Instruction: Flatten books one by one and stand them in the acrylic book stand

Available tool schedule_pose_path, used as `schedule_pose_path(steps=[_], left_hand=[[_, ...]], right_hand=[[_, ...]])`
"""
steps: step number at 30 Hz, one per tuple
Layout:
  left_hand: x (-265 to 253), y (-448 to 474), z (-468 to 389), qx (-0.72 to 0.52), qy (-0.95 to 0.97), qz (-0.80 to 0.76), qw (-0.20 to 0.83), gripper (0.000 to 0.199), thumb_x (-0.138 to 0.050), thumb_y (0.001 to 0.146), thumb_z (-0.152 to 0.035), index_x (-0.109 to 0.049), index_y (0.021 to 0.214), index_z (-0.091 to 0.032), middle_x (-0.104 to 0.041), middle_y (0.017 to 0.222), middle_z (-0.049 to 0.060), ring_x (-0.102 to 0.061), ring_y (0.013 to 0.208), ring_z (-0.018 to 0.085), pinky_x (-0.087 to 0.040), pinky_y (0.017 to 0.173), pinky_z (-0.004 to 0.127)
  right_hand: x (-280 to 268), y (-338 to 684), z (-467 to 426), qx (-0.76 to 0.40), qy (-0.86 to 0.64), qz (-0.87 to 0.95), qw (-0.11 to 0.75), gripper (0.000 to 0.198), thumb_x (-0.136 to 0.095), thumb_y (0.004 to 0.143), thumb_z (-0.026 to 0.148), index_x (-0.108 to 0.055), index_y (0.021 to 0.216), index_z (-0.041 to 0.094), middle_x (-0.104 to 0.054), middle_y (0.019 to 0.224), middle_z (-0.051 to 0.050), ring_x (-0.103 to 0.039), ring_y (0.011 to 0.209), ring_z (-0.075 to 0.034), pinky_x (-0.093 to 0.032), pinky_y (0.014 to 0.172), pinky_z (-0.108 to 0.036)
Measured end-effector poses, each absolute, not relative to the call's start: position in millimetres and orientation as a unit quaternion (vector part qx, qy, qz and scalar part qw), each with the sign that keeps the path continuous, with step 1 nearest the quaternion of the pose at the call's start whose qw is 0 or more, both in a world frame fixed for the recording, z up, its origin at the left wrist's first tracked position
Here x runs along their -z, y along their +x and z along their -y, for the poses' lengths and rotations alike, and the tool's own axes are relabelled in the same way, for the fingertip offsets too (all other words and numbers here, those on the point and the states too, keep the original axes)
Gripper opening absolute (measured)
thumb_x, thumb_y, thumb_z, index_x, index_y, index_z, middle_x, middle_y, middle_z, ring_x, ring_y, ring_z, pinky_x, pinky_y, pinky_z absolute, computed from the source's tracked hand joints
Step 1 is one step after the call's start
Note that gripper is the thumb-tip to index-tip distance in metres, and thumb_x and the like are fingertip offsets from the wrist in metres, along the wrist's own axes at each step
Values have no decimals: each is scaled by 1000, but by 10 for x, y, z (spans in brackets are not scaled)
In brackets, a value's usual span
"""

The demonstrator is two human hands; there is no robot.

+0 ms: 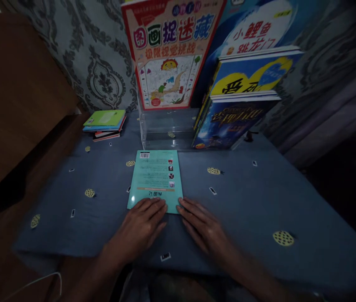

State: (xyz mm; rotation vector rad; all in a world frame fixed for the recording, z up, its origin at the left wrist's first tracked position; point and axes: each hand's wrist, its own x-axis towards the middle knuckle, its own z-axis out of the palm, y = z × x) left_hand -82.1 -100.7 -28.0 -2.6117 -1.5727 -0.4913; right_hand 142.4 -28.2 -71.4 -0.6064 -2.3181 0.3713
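A teal book lies flat on the cloth with its title and barcode upside down to me. My left hand rests on the book's near edge, fingers stretched out and lying flat. Against the near right corner of the same book, my right hand touches with extended fingertips. Neither hand is wrapped around anything. Part of the book's near edge is hidden under my left fingers.
Behind the book stands a clear stepped rack. It bears a red picture-puzzle book, a yellow-and-blue book and a dark blue book. Several stacked books lie at the back left. A patterned blue cloth covers the table.
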Motion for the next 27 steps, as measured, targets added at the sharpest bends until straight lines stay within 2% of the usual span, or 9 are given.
schedule_pose_path(steps=[7, 11, 15, 19, 27], left_hand=[[239, -1113, 374, 103, -837, 537, 37, 32, -45, 103, -28, -58, 128, -13, -65, 130, 12, -62, 120, 25, -54, 98, 39], [276, -1342, -261, 76, -812, 577, 53, 37, -50, 100, -28, -54, 133, -11, -56, 142, 17, -56, 129, 29, -47, 106, 45], [313, -1443, -551, 92, -798, 595, 28, 36, -47, 100, -27, -55, 131, -9, -59, 136, 19, -58, 125, 30, -47, 105, 47], [361, -1439, -369, 132, -816, 562, 33, 37, -42, 102, -28, -54, 133, -12, -60, 135, 16, -57, 126, 28, -48, 105, 47], [311, -1156, 553, 157, -831, 534, 9, 38, -40, 104, -26, -50, 140, -16, -61, 136, 13, -57, 128, 26, -52, 103, 43]], right_hand=[[678, 1415, 261, -132, -231, 897, 354, 44, -47, 99, 14, -55, 141, 23, -69, 130, -11, -65, 122, -23, -61, 97, -39], [679, 1425, 261, -141, -231, 894, 357, 47, -49, 98, 14, -53, 143, 25, -68, 132, -10, -64, 123, -23, -61, 97, -39], [711, 1434, 263, -145, -242, 894, 348, 47, -50, 98, 14, -54, 143, 26, -67, 133, -10, -63, 124, -24, -60, 98, -40], [732, 1439, 251, -154, -235, 895, 346, 47, -50, 97, 13, -54, 142, 25, -67, 133, -10, -62, 125, -24, -60, 99, -41], [756, 1428, 249, -157, -229, 893, 354, 42, -50, 98, 12, -58, 138, 23, -68, 131, -12, -63, 125, -25, -59, 99, -43]])
